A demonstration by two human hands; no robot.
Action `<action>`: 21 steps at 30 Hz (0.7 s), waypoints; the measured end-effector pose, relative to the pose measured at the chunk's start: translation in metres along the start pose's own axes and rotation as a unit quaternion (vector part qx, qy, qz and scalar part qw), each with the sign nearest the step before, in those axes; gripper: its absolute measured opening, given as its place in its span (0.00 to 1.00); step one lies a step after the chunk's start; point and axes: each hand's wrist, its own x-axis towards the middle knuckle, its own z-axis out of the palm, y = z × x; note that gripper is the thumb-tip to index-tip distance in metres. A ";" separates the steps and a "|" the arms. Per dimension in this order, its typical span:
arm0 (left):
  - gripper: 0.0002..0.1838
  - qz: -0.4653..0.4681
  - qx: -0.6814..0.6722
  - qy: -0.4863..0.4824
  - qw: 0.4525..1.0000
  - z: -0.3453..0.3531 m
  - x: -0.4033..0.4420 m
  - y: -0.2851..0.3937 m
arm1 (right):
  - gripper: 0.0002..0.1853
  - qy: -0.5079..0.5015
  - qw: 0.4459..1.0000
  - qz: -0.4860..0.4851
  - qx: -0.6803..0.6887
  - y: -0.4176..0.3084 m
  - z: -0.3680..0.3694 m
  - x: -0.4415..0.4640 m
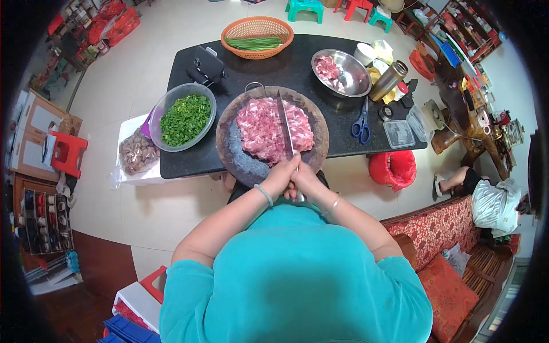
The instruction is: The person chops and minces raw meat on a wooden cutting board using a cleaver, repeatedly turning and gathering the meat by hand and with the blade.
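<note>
A cleaver (285,127) stands blade-edge down in the chopped raw meat (260,128), its blade pointing away from me. My right hand (306,178) is wrapped round its handle, whose end shows below the fingers. My left hand (278,176) is closed too, pressed against the right one at the handle; its grip is partly hidden. Under the meat lies a round, thick chopping board (230,150) at the front edge of the black table (189,163). The meat spreads on both sides of the blade, finely chopped on the left and chunkier on the right.
Left of the board is a bowl (213,117) of chopped greens; behind, an orange basket (229,27) of long green stalks. At right stand a steel bowl (359,80) with meat, scissors (361,128), a thermos (389,81) and a plastic lid (399,134). Another person (494,206) sits far right.
</note>
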 end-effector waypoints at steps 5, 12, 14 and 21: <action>0.31 0.047 0.020 0.062 0.997 -0.004 0.002 -0.012 | 0.12 -0.119 0.985 -0.099 -0.081 0.006 -0.009 -0.003; 0.25 0.036 0.022 0.039 0.998 -0.012 -0.004 -0.009 | 0.13 0.062 0.804 -0.325 -0.494 -0.057 -0.013 -0.083; 0.24 0.320 0.179 0.047 0.929 -0.033 0.029 -0.059 | 0.13 -0.208 0.925 -0.307 -0.085 -0.084 -0.006 -0.114; 0.26 0.027 -0.032 0.062 0.997 -0.014 0.009 -0.032 | 0.20 -0.493 0.757 -0.368 0.221 -0.140 0.017 -0.196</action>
